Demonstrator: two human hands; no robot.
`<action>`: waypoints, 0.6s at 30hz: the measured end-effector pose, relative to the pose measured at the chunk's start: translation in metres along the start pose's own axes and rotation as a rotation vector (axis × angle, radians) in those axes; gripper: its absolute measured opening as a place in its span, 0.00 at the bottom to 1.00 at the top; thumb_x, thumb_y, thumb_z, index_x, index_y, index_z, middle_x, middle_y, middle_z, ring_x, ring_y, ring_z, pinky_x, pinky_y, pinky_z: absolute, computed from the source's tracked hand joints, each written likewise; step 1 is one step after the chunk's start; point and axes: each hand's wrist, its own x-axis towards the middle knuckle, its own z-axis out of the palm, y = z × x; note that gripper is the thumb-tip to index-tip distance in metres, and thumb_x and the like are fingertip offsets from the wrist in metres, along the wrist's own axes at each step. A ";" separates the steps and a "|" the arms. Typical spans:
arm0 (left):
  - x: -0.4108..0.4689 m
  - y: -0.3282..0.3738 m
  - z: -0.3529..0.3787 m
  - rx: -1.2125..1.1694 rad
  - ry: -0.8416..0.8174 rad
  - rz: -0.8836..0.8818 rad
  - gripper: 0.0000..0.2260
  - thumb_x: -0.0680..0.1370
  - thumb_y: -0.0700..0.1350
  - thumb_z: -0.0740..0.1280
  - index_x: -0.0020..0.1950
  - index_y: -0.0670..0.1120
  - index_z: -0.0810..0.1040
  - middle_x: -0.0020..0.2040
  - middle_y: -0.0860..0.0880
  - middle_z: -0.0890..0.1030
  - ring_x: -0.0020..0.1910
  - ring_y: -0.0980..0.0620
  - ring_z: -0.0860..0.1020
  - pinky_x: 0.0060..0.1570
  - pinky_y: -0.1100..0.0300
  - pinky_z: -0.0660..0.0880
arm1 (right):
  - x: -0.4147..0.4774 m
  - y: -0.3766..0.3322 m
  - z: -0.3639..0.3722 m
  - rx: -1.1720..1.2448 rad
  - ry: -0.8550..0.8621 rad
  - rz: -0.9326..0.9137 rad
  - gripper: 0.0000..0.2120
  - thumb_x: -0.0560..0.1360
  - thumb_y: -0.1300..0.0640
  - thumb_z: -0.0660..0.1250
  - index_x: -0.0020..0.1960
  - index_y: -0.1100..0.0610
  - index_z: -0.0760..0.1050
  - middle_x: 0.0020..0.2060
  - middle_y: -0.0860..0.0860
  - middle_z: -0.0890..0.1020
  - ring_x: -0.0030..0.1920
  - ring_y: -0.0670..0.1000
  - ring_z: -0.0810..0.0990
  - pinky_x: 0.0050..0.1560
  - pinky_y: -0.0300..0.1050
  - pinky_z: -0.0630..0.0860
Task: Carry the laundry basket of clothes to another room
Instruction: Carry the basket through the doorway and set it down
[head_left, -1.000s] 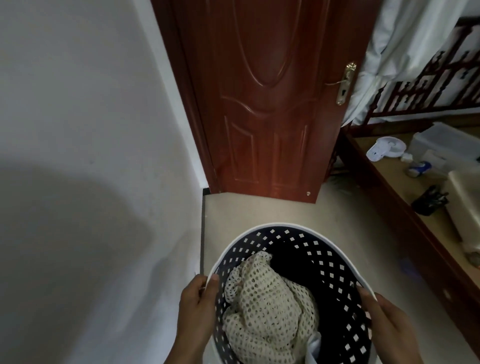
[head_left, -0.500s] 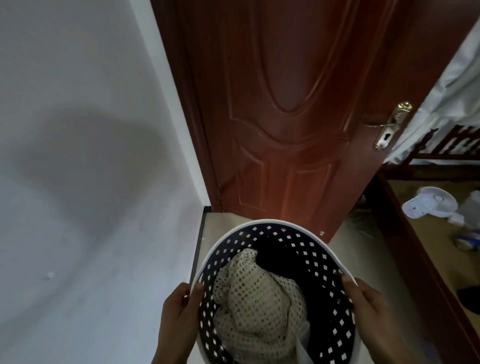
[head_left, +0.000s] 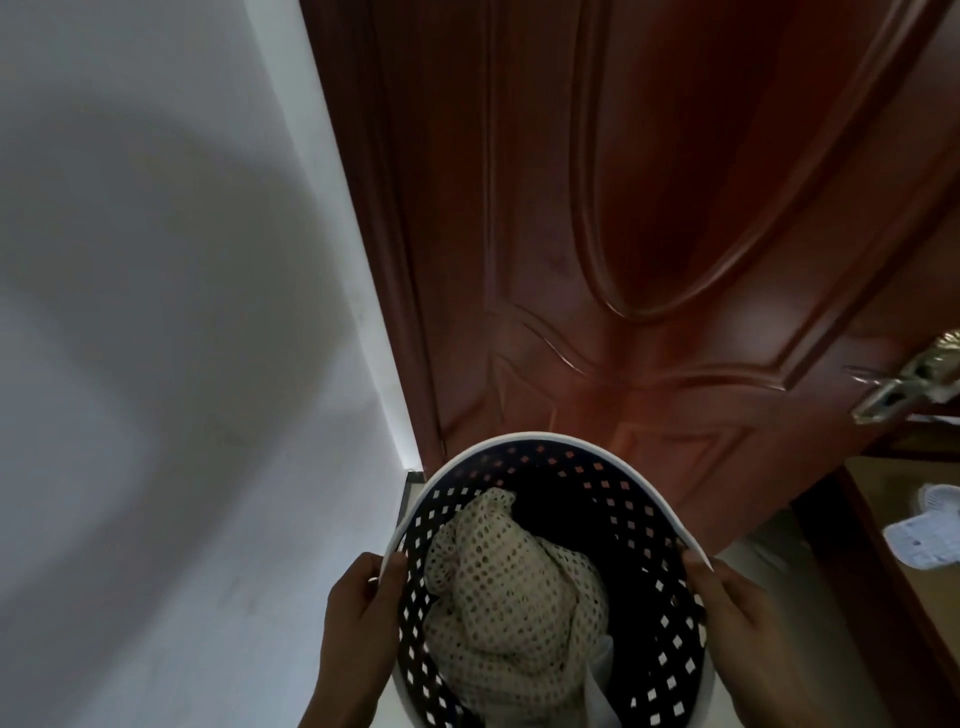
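Note:
A round laundry basket (head_left: 540, 440), dark with diamond-shaped holes and a white rim, is held in front of me at the bottom middle. A cream open-knit garment (head_left: 506, 587) fills its left side, and dark clothes lie behind it. My left hand (head_left: 358, 623) grips the rim on the left. My right hand (head_left: 748, 623) grips the rim on the right. The basket's far rim is close to the door.
A reddish-brown panelled door (head_left: 649, 234) stands directly ahead, with its brass handle (head_left: 904, 382) at the right edge. A white wall (head_left: 182, 312) runs along the left. At the right, a wooden surface (head_left: 883, 483) holds a small white fan (head_left: 930, 525). Pale floor shows beside the basket.
The door has grown much larger and closer in view, and the handle has slid to the right edge. Both hands keep the same hold on the basket rim.

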 end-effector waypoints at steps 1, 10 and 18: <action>0.011 0.004 0.000 -0.009 0.001 -0.004 0.15 0.78 0.45 0.63 0.31 0.43 0.73 0.22 0.53 0.75 0.29 0.51 0.71 0.33 0.57 0.66 | 0.011 -0.010 0.008 -0.002 -0.010 -0.011 0.12 0.78 0.53 0.63 0.43 0.55 0.84 0.35 0.49 0.87 0.46 0.51 0.83 0.50 0.45 0.76; 0.083 0.007 0.013 -0.093 0.267 -0.180 0.14 0.77 0.45 0.64 0.33 0.41 0.74 0.21 0.55 0.75 0.22 0.61 0.70 0.34 0.56 0.67 | 0.142 -0.056 0.096 -0.131 -0.305 -0.068 0.11 0.78 0.54 0.63 0.40 0.51 0.81 0.38 0.49 0.85 0.44 0.51 0.82 0.50 0.49 0.75; 0.097 0.004 0.051 -0.181 0.630 -0.386 0.13 0.76 0.45 0.66 0.34 0.41 0.77 0.28 0.47 0.77 0.31 0.49 0.74 0.35 0.55 0.69 | 0.252 -0.087 0.192 -0.277 -0.672 -0.112 0.13 0.78 0.57 0.63 0.40 0.59 0.81 0.37 0.53 0.84 0.43 0.54 0.81 0.44 0.45 0.75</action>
